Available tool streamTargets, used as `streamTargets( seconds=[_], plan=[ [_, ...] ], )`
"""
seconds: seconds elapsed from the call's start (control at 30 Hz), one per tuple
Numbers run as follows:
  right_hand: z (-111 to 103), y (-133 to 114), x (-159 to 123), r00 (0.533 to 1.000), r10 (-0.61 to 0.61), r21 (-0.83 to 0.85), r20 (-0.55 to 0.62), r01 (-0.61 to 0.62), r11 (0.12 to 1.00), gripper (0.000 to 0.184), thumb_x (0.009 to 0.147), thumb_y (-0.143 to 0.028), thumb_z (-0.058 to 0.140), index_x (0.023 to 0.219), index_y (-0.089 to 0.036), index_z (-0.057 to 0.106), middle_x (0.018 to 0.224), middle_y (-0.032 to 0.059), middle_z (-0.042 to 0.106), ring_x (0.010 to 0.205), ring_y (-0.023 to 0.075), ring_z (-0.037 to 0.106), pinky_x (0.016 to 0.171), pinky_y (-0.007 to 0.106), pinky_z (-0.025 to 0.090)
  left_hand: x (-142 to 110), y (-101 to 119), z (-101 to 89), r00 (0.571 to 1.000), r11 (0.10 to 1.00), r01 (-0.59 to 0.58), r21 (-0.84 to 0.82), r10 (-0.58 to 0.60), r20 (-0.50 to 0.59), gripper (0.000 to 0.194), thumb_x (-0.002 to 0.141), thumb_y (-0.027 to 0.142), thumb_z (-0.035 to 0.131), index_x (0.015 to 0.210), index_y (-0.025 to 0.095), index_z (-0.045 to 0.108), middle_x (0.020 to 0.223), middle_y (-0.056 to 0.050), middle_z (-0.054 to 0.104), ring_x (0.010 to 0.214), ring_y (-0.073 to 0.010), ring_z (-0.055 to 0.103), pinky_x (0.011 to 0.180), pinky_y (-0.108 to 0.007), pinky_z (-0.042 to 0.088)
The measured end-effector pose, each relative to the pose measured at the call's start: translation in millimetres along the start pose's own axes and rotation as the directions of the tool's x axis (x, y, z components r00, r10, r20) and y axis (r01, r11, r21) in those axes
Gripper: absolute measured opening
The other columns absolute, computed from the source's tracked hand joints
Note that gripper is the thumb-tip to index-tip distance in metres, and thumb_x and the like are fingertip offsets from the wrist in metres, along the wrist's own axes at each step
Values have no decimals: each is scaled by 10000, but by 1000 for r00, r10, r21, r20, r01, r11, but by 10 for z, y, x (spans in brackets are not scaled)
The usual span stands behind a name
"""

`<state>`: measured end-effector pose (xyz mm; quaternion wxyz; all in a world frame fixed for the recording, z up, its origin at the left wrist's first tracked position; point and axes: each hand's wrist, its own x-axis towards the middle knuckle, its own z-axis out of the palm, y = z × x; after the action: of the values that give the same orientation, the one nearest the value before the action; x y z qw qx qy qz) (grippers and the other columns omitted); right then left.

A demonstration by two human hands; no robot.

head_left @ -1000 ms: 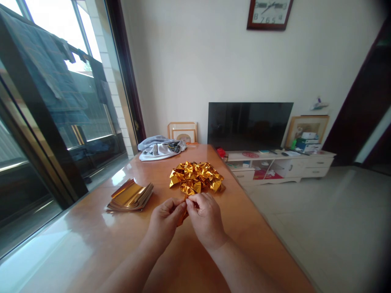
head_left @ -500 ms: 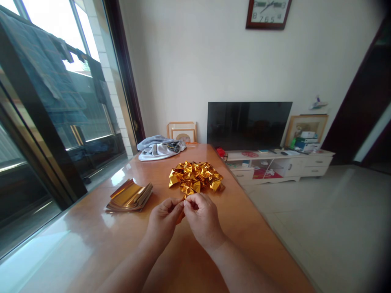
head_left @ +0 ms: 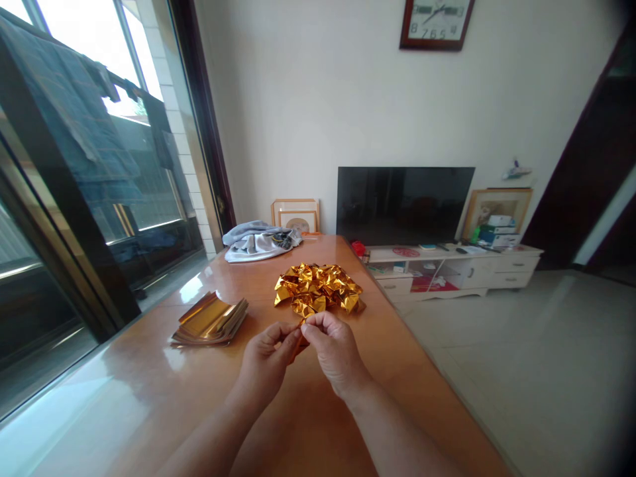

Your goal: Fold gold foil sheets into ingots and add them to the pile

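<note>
Both hands meet over the wooden table (head_left: 318,404), pinching one piece of gold foil paper (head_left: 298,350) between them. My left hand (head_left: 268,351) grips it from the left with thumb and fingers; my right hand (head_left: 332,348) pinches its upper end. The fingers cover most of this piece, so its exact shape is hidden. Just beyond my fingertips lies a heap of folded gold foil pieces (head_left: 318,288), shiny and crumpled-looking. To the left rests a stack of flat gold foil sheets (head_left: 211,321), its edges curling upward.
A bundle of grey and white cloth (head_left: 261,242) lies at the table's far end, near framed pictures (head_left: 295,215). Beyond the table's right edge stand a low white cabinet (head_left: 489,275) and a television (head_left: 405,205). A glass sliding door (head_left: 99,199) runs along the left.
My right hand's fingers have shifted slightly on the foil, with the thumb now straighter. My left hand keeps its hold, and the heap and stack stay where they were.
</note>
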<state>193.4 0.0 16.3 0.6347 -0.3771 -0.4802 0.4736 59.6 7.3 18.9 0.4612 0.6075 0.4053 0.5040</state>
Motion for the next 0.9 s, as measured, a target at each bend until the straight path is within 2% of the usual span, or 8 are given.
streamTargets(
  seconds=[0.13, 0.3, 0.47, 0.6, 0.7, 0.9],
  plan=[
    [-33, 54, 13, 999, -5, -32, -47, 3, 999, 168, 805, -348, 671, 799, -188, 621, 724, -8, 633, 670, 146, 572, 654, 274, 497, -16, 22, 19, 1000, 1000, 12, -23, -11, 20, 320, 810, 466, 735, 824, 148, 700, 667, -8, 628, 573, -101, 465, 516, -211, 347],
    [-80, 68, 40, 998, -38, -106, -54, 32, 994, 209, 828, -387, 664, 829, -179, 639, 774, 5, 639, 726, 153, 557, 695, 274, 472, -10, 13, 6, 998, 999, 43, -23, -42, 42, 318, 822, 455, 726, 826, 143, 671, 597, 23, 558, 540, -83, 424, 499, -199, 320],
    [-156, 11, 85, 996, -34, -106, -87, 25, 994, 203, 842, -386, 657, 827, -184, 646, 765, -18, 598, 746, 140, 523, 720, 260, 437, -6, 29, -17, 983, 969, 174, -173, -160, 93, 330, 797, 444, 757, 804, 144, 619, 626, 31, 553, 548, -70, 430, 494, -182, 307],
    [-185, -47, 79, 1000, 15, -119, -2, -15, 993, 223, 859, -390, 633, 818, -174, 666, 773, -8, 616, 768, 146, 540, 739, 269, 438, -10, 44, -29, 969, 945, 232, -231, -202, 144, 313, 799, 421, 768, 828, 144, 624, 635, 34, 562, 550, -64, 438, 507, -179, 323],
    [-169, -82, 59, 995, 54, -112, 84, -45, 993, 206, 807, -357, 695, 883, -167, 676, 823, 5, 649, 775, 151, 566, 739, 276, 454, -21, 61, -22, 967, 948, 228, -222, -193, 169, 318, 803, 428, 764, 806, 141, 627, 615, 38, 553, 532, -60, 415, 513, -186, 329],
    [-174, -104, 65, 993, 59, -133, 103, -45, 990, 168, 796, -329, 699, 804, -166, 658, 779, -2, 635, 739, 142, 552, 705, 270, 444, -39, 98, -4, 966, 961, 205, -185, -168, 196, 385, 803, 500, 745, 778, 137, 620, 603, 42, 526, 520, -55, 373, 499, -190, 289]
  ],
)
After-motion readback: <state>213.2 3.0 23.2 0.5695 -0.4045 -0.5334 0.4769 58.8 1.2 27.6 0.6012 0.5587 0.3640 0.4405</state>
